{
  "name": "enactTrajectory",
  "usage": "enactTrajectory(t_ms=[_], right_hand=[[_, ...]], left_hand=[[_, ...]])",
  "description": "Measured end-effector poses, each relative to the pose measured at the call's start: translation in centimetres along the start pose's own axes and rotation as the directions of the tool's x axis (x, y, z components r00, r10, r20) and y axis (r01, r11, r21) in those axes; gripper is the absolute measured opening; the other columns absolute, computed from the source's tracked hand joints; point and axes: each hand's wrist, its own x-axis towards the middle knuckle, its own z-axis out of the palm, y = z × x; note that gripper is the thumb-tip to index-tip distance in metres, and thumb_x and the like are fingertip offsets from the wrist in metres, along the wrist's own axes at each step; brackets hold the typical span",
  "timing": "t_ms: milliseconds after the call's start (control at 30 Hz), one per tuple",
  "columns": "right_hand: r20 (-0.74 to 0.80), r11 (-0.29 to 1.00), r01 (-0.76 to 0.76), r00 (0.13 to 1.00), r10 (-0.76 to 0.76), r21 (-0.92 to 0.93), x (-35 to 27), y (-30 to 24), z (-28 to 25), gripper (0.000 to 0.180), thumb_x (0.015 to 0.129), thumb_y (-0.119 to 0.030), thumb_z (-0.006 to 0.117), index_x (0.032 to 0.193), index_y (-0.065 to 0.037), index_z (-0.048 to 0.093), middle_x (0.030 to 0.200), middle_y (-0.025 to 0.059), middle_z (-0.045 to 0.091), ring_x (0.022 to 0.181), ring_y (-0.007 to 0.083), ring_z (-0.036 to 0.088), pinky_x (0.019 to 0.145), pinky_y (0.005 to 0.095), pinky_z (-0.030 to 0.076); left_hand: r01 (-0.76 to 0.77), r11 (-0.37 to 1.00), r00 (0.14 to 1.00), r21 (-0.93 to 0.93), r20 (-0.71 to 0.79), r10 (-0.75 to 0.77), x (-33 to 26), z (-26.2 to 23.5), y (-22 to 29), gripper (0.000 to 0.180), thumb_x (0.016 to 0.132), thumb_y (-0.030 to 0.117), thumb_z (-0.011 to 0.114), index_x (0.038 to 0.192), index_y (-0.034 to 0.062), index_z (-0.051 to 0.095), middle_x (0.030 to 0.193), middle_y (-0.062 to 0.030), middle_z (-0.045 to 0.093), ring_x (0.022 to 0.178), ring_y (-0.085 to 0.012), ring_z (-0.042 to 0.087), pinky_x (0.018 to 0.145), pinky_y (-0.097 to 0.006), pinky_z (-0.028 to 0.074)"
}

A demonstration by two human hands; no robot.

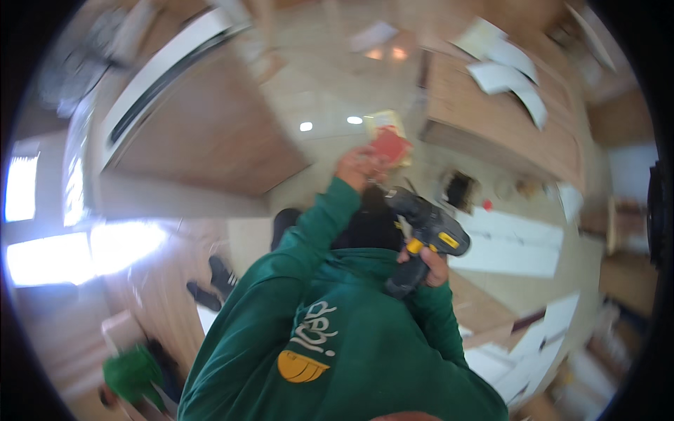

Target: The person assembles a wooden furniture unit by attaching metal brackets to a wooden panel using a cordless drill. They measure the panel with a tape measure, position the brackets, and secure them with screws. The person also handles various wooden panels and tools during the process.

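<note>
A large brown wooden cabinet with a white-edged top (203,126) fills the space at ten o'clock from the centre of the view. A light-brown wooden cabinet (467,144) stands at two o'clock, curved white sheets (502,59) lying on it. Just past three o'clock, a long flat white panel (509,256) lies on the pale, shiny floor (319,151). Farther out at eight o'clock is another person in a green top (131,373); nearer the centre in that direction sits a pair of dark shoes (214,282).

Toward four o'clock, close to the centre, the right hand (435,270) is closed around the handle of a black-and-yellow cordless drill (441,235), whose chuck faces ten o'clock. The left hand (361,167), at one o'clock, has its fingers bent beside a flat red sheet (391,145) that overlaps a yellow packet (381,121); blur hides whether the fingers grip anything. A small round red object (487,205) lies at three o'clock.
</note>
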Motion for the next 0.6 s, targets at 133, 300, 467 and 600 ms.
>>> enactTrajectory(t_ms=[133,300,467,600], right_hand=[[-0.056,0.995,0.098,0.994,-0.096,0.027,1.8,-0.9,0.1,0.045,0.078,-0.018,0.07,0.114,0.002,0.053,0.1,0.0165,0.062,0.077,0.027,0.064,0.07,0.0391,0.054],[-0.165,0.978,0.207,0.964,-0.21,-0.036,3.2,1.0,-1.5,0.048,0.079,-0.024,0.069,0.116,0.001,0.05,0.098,0.0155,0.06,0.078,0.0262,0.063,0.067,0.0412,0.055],[-0.282,0.974,0.206,0.933,-0.225,-0.094,2.8,1.4,-1.7,0.047,0.08,-0.025,0.068,0.116,0.001,0.05,0.097,0.0135,0.06,0.078,0.026,0.062,0.067,0.0409,0.055],[-0.329,0.954,0.289,0.896,-0.297,-0.076,2.4,2.1,-1.8,0.046,0.078,-0.02,0.069,0.115,0.0,0.05,0.094,0.0157,0.06,0.076,0.0257,0.063,0.067,0.0393,0.055]], left_hand=[[-0.059,0.953,0.993,0.298,0.111,0.026,6.9,2.8,0.9,0.026,0.086,0.004,0.064,0.108,-0.005,0.054,0.098,-0.0169,0.067,0.088,-0.0235,0.068,0.064,-0.031,0.059],[-0.285,0.566,0.948,0.774,0.314,0.049,16.2,6.5,1.2,0.024,0.082,0.012,0.07,0.104,0.0011,0.067,0.093,-0.0108,0.069,0.08,-0.0176,0.068,0.066,-0.028,0.057],[-0.507,0.079,0.838,0.858,0.469,0.277,25.2,6.8,-2.2,0.033,0.076,0.019,0.073,0.109,0.0132,0.07,0.093,-0.0081,0.07,0.082,-0.0241,0.067,0.078,-0.034,0.054],[-0.456,0.094,0.865,0.885,0.415,0.283,28.3,6.5,-4.3,0.034,0.077,0.02,0.072,0.109,0.0127,0.069,0.091,-0.0086,0.07,0.083,-0.0252,0.067,0.081,-0.036,0.053]])
